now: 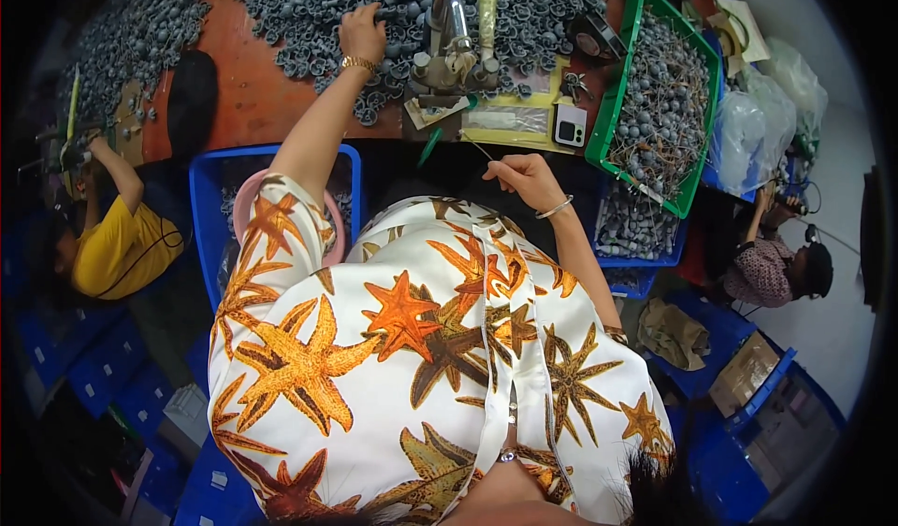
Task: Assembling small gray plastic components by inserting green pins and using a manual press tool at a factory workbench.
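Observation:
My left hand (362, 35), with a gold watch band at the wrist, reaches into a wide pile of small grey cup-shaped and round parts (309, 12) on the red-brown table. Its fingers are curled at one grey part among the others; the fingertips are partly hidden. My right hand (530, 180) hovers in front of the table edge, thumb and fingers pinched on a thin wire (479, 148) that slants up and left. Between and beyond the hands stands a metal bench press (447, 35), its handle wrapped in yellowish material.
A green crate (613, 105) of grey balls with thin stalks stands at right, above a blue bin (645, 261). A phone (570, 126) lies near the table edge. Another blue bin (198, 199) is at left. Persons work at far left (126, 245) and far right (762, 273).

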Tool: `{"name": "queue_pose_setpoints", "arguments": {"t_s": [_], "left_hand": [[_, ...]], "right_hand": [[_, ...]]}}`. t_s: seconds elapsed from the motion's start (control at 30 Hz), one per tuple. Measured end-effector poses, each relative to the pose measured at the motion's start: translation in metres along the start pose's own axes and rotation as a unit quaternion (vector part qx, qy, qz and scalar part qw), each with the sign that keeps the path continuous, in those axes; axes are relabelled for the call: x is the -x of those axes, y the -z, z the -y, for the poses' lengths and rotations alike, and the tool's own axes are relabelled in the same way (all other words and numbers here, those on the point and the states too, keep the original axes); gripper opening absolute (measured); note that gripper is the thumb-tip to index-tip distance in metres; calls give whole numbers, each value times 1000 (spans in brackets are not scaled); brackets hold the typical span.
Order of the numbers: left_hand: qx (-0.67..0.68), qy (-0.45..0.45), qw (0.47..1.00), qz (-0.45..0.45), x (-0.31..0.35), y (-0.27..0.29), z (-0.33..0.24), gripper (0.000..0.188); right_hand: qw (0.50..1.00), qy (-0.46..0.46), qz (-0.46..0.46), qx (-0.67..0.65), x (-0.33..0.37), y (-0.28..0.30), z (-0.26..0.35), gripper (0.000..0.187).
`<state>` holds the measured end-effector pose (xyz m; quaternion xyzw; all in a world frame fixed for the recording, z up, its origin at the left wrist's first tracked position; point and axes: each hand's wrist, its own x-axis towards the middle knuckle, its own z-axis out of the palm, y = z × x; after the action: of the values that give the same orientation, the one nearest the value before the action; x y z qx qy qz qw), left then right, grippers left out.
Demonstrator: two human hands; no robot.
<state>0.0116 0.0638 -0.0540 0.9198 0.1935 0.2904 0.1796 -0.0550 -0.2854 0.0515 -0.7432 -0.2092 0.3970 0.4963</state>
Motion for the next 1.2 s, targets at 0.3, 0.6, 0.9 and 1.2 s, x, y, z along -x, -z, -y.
{"name": "queue_pose_setpoints", "arguments": {"t_s": [0.3, 0.6, 0.9, 1.2], "left_hand": [[27, -36, 999, -2, 6, -2, 11, 14], [602, 471, 622, 167, 118, 69, -47, 22], [676, 482, 539, 144, 150, 105, -74, 18], [610, 401, 654, 197, 150, 104, -80, 17]], "right_hand": [[995, -13, -7, -95, -5, -6, -6, 17], [955, 159, -160, 194, -53, -38, -7, 17], [922, 232, -187, 248, -67, -55, 11, 14], [897, 234, -196, 319, -62, -60, 16, 16]]}}
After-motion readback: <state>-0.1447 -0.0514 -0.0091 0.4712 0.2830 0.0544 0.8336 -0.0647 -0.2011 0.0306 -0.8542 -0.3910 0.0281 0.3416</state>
